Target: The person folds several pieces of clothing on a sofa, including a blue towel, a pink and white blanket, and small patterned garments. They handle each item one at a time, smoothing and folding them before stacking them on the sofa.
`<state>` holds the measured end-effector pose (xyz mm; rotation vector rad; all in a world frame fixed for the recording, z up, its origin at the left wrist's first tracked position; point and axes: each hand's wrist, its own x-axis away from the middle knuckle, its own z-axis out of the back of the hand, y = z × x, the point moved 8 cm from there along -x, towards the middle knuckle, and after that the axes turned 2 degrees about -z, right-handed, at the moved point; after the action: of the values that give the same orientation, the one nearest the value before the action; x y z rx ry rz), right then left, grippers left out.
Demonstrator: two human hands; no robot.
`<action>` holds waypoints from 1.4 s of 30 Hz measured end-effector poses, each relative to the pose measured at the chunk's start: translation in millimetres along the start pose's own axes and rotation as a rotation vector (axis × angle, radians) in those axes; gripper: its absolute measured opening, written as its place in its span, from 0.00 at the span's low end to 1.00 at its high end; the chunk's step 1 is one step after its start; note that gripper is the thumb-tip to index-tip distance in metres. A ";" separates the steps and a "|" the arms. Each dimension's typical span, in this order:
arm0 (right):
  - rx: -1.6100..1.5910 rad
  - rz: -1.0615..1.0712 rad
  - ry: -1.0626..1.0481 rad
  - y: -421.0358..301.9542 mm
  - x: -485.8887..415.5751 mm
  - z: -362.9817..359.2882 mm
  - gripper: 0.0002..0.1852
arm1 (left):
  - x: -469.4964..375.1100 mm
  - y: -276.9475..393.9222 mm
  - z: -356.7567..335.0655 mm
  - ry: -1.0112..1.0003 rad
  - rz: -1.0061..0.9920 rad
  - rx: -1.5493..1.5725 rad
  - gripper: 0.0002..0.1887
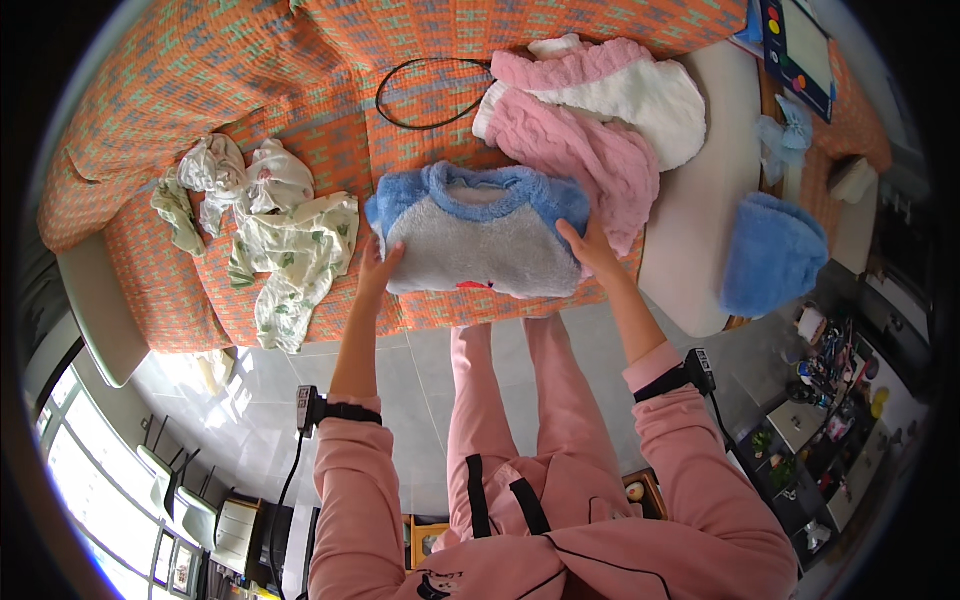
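A folded fleece top (pixel 480 244), grey with blue shoulders and a blue collar, lies at the sofa's front edge before me. My left hand (pixel 381 262) grips its left side, fingers tucked behind, thumb on the front. At its right side my right hand (pixel 589 244) holds it the same way. Just behind and to the right, a pink and white fleece garment (pixel 600 127) is spread out, partly behind the top. A thin black loop of cord (pixel 382 97) touches that garment. Thin white garments with a green print (pixel 300 247) lie crumpled to the left.
An orange patterned cover (pixel 315 90) lies over the sofa. On the right, a folded blue fleece piece (pixel 776 255) rests beside the pale armrest (pixel 686 247). A board (pixel 802 60) stands at the upper right. Grey floor tiles (pixel 409 405) show around my legs; a cluttered cabinet (pixel 817 442) is at the lower right.
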<state>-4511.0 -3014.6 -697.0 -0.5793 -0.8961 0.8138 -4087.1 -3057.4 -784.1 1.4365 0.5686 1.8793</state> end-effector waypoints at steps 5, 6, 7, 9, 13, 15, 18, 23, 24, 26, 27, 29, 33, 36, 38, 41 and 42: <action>-0.065 -0.186 0.105 23.4 -1.1 -11.4 0.45 | -8.5 -22.3 -18.5 -0.132 0.181 0.210 0.30; -0.105 -0.106 0.144 18.6 -3.4 -13.1 0.46 | -7.2 -30.6 -16.1 -0.133 0.221 0.254 0.30; -0.153 -0.037 0.220 15.1 -3.2 -14.6 0.46 | -6.6 -39.0 -12.7 -0.099 0.233 0.328 0.29; -0.341 -0.185 0.223 32.7 -2.7 -28.8 0.47 | -2.2 -62.8 -13.0 -0.063 0.285 0.424 0.29; -0.061 -0.283 -0.014 43.2 -4.4 -36.4 0.43 | 4.9 -99.0 -49.0 -0.164 0.483 0.553 0.31; 0.021 -0.165 0.077 29.4 -7.1 3.4 0.40 | 23.7 -86.0 -94.9 -0.520 0.606 0.669 0.32; 0.052 -0.307 0.028 12.4 7.5 75.3 0.30 | 63.0 -54.0 -101.8 -0.396 0.681 0.360 0.36; 0.125 -0.034 0.147 -58.7 79.0 240.2 0.26 | 177.9 121.1 -128.1 -0.098 -0.270 -0.372 0.36; 0.192 -0.009 0.231 -64.8 96.3 287.3 0.28 | 209.7 158.4 -145.1 -0.012 -0.404 -0.499 0.40; 0.340 0.094 0.491 -76.8 137.6 401.8 0.35 | 301.0 248.6 -196.5 0.003 -0.933 -0.226 0.44; 0.277 0.016 0.511 -68.0 155.6 461.1 0.34 | 325.1 255.9 -231.9 -0.157 -0.573 -0.046 0.45; 0.304 0.143 0.812 -74.8 197.6 590.4 0.31 | 394.8 305.4 -317.4 -0.389 -0.403 0.034 0.42; 0.315 0.050 0.913 -37.1 219.4 795.6 0.38 | 510.9 404.0 -501.0 -0.498 -0.585 0.065 0.49; 0.100 0.062 0.766 30.5 163.0 875.6 0.44 | 524.1 422.5 -619.5 -0.542 -0.580 -0.014 0.48; -0.144 -0.143 0.568 105.7 111.7 879.7 0.48 | 510.3 384.4 -682.6 -0.666 -0.111 0.195 0.46; -0.417 -0.394 0.299 199.4 56.1 869.7 0.50 | 482.1 358.4 -756.0 -0.809 -0.051 0.123 0.45; -0.493 -0.518 0.201 224.9 44.5 860.4 0.49 | 471.3 352.0 -770.0 -0.837 -0.087 -0.015 0.45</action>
<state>-5310.9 -2757.4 -402.1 -0.7950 -1.0044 0.0577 -4982.4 -2888.0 -454.3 1.9568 0.1919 1.0515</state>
